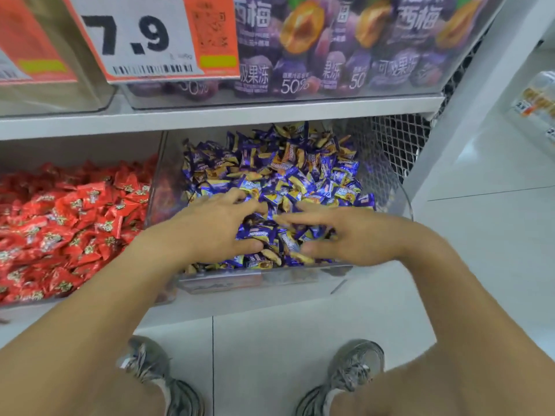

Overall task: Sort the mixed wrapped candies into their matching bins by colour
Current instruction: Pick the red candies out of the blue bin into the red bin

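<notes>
Bare forearms fill the bottom, grey sneakers on the white tiled floor between them. Left hand sits spread over the heap of purple-and-yellow wrapped candies in the clear plastic bin, fingers loose, thumb low among the wrappers. Right hand is there too, fingers extended and apart, blurred; whether either pinches a candy, can't tell. Beside it, the bin of red wrapped candies, cut off at the left edge. Above, an orange-and-white price tag hides the upper bin's front.
</notes>
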`<state>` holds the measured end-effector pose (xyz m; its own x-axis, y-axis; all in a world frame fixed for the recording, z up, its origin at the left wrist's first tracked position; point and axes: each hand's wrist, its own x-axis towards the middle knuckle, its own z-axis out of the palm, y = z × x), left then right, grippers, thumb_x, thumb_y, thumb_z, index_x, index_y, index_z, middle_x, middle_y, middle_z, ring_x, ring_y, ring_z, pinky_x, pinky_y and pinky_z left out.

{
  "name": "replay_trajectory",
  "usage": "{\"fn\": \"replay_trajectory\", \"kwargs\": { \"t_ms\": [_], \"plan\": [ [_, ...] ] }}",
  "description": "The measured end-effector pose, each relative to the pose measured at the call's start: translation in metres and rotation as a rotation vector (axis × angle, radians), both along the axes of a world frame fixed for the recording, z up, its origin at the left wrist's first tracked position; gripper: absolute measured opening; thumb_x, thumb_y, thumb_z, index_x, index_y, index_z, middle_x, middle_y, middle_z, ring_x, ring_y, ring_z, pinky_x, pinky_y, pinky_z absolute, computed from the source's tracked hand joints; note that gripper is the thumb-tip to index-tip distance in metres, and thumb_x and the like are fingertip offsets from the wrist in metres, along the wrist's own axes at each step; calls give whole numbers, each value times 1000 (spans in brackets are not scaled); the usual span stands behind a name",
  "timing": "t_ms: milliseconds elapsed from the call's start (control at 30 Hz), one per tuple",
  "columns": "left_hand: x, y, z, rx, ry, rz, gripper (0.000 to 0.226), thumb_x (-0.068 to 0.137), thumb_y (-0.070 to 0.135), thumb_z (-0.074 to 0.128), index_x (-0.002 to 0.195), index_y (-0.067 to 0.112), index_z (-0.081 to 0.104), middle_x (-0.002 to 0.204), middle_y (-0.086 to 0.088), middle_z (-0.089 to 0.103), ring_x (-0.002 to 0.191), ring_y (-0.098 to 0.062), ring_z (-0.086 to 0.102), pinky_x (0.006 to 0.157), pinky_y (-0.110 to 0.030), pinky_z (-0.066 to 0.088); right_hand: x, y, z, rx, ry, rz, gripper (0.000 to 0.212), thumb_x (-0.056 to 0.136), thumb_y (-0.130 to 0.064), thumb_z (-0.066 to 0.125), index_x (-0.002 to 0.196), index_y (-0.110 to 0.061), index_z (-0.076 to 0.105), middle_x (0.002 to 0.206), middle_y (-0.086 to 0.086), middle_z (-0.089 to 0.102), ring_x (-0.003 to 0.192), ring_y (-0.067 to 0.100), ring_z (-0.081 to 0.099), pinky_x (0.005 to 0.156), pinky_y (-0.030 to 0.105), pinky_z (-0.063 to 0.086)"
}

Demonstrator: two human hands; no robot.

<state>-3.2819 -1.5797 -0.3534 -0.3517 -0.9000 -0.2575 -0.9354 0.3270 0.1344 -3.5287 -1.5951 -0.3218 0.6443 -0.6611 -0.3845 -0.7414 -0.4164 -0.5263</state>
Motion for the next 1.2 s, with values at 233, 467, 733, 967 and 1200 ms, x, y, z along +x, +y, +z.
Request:
{"fn": "replay_trajectory", "kwargs": {
  "t_ms": [233,467,733,967,1200],
  "plan": [
    [17,8,10,92,-68,1,74,77,71,60,143,49,33,141,7,43,132,-17,40,111,-47,30,-11,-41,-2,-352,-140,-314,58,90,-43,67,143,-37,46,135,1,50,122,18,54,103,28,39],
    [4,3,24,-265,254,203,45,78,70,52,91,28,63,100,5,53,103,-19,50,95,-44,43,49,-54,-33,-208,93,-170,76,81,-73,57,148,-55,24,166,-6,-3,149,40,-11,118,63,11],
    [-20,-43,-1,-118,166,163,59,93,69,20,149,50,21,163,4,10,150,-23,-4,118,-56,0,47,-26,-42,-179,72,65,53,99,-54,42,149,-44,33,164,-12,3,148,33,9,116,63,18],
    [-14,-31,-10,39,-1,117,61,92,68,29,149,46,22,163,3,11,150,-19,7,117,-61,5,0,-23,-5,48,-222,71,38,97,-27,62,131,-43,58,161,-13,23,145,-6,21,119,19,19],
    [-23,-31,12,-121,80,207,53,88,71,33,93,29,64,105,1,57,113,-25,49,103,-52,35,12,-85,-10,-468,-95,-384,25,99,-18,53,118,-16,68,114,5,70,101,22,64,83,22,45]
  ]
}}
